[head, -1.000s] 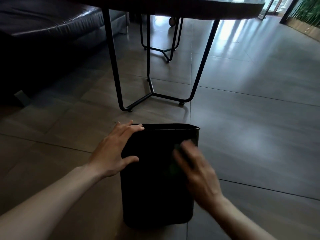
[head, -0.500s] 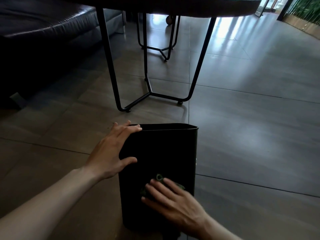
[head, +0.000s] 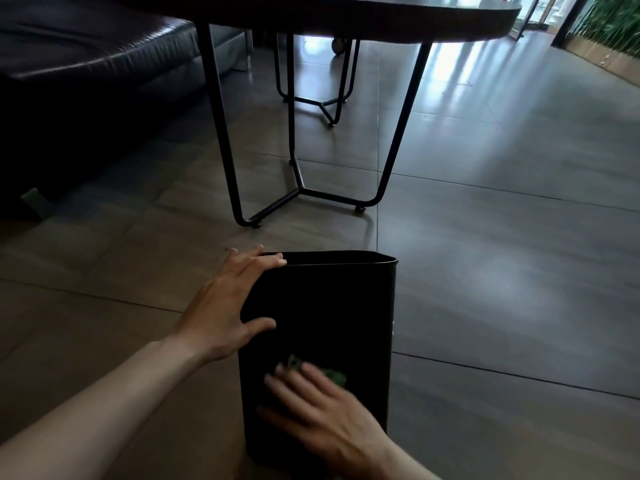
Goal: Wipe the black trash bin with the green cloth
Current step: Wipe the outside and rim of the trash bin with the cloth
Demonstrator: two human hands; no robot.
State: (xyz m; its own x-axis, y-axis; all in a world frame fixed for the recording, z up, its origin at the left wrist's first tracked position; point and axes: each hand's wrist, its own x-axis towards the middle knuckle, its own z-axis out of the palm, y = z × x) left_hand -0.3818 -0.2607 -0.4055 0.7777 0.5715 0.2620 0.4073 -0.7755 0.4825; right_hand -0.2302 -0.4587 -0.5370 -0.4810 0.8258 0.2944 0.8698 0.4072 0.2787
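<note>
Looking down from the head camera, I see a floor (head: pixel 502 271) of large grey-brown tiles with dark joints, glossy where daylight falls on it at the upper right. A round dark table (head: pixel 381 15) on thin black metal legs stands just beyond the bin, with a second similar frame farther back. A dark leather sofa (head: pixel 86 64) fills the upper left, and green foliage (head: pixel 613 26) shows at the far right edge.

The black trash bin (head: pixel 332 306) stands upright on the tiles at the lower centre, its open rim toward the table. My left hand (head: pixel 225 313) lies open against the bin's left corner, fingers spread over the top edge and thumb across the near face, bracing rather than clasping it. My right hand (head: pixel 322 417) is pressed flat on the lower part of the near face, fingers extended and slightly blurred. The green cloth (head: pixel 329 374) is trapped under those fingers against the bin wall, only a crumpled edge showing past the fingertips.
</note>
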